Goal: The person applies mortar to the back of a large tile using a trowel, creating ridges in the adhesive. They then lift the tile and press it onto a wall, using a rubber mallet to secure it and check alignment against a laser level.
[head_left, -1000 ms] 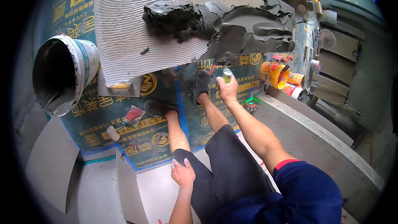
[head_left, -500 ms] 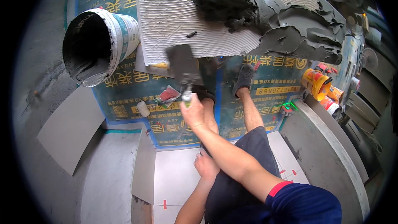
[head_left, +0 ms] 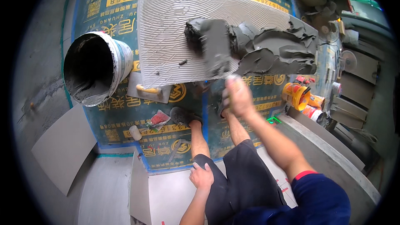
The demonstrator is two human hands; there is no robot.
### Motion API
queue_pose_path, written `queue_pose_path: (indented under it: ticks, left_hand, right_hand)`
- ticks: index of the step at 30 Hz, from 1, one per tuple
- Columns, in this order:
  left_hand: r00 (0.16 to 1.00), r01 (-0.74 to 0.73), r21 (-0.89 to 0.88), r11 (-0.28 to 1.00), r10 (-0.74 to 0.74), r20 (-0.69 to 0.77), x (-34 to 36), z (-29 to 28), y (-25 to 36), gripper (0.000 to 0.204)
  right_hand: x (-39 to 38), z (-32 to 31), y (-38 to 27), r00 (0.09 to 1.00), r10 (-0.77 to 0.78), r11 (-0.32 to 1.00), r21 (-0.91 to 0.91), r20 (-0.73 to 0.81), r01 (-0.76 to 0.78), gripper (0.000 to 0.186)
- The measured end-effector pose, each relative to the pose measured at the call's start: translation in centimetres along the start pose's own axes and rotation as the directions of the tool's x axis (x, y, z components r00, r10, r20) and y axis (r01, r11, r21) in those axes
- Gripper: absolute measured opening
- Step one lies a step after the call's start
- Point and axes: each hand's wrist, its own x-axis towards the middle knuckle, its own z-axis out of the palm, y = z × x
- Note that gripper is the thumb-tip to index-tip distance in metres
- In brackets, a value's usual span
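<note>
My right hand (head_left: pixel 239 98) is closed round the handle of a trowel, slightly smeared by motion. The flat trowel blade (head_left: pixel 216 41), coated in grey, is over a dark grey heap of mortar (head_left: pixel 277 50); whether it touches is unclear. That heap lies along the near right part of a large tile (head_left: pixel 160 18), whose surface carries combed ridges of adhesive. A few loose crumbs of mortar sit on the ridges. My left hand (head_left: pixel 202 176) rests on my left knee, fingers stretched out and holding nothing.
Left of the tile a white bucket (head_left: pixel 123 60) leans, its inside smeared with mortar. A trowel with a yellow handle (head_left: pixel 148 89) lies by the near edge. A red packet (head_left: pixel 159 118) and a white cylinder (head_left: pixel 134 133) lie nearer. At right stands a yellow container (head_left: pixel 296 96).
My right hand has carried the trowel away from me and right, from the tile's near edge to over the mortar heap. My left hand now lies on the knee. The whole view has shifted.
</note>
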Motion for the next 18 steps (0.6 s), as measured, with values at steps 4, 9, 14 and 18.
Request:
queue_pose_path:
  ticks: [4, 9, 14, 18]
  left_hand:
    - [0.999, -0.013, -0.002, 1.000, 0.013, -0.045, 0.1, 0.2, 0.3, 0.061]
    - [0.999, 0.011, 0.031, 0.999, -0.009, -0.050, 0.1, -0.2, 1.1, 0.060]
    - [0.998, 0.002, 0.104, 0.995, 0.004, -0.060, 0.6, -0.9, 0.9, 0.061]
    - [0.999, 0.009, 0.110, 0.994, -0.006, -0.034, 0.5, -2.3, 2.1, 0.061]
  right_hand:
    - [4.2, -7.1, -4.4, 0.926, 0.372, 0.899, 0.224, 0.058, -0.375, 0.050]
    - [4.4, 0.7, -6.3, 0.936, 0.339, 0.937, -0.125, 0.095, -0.326, 0.052]
    - [7.3, -3.6, -8.6, 0.982, 0.076, 0.462, -0.879, 0.172, 0.118, 0.053]
    - [8.7, -14.0, -6.4, 0.999, 0.033, 0.363, -0.930, -0.042, -0.051, 0.056]
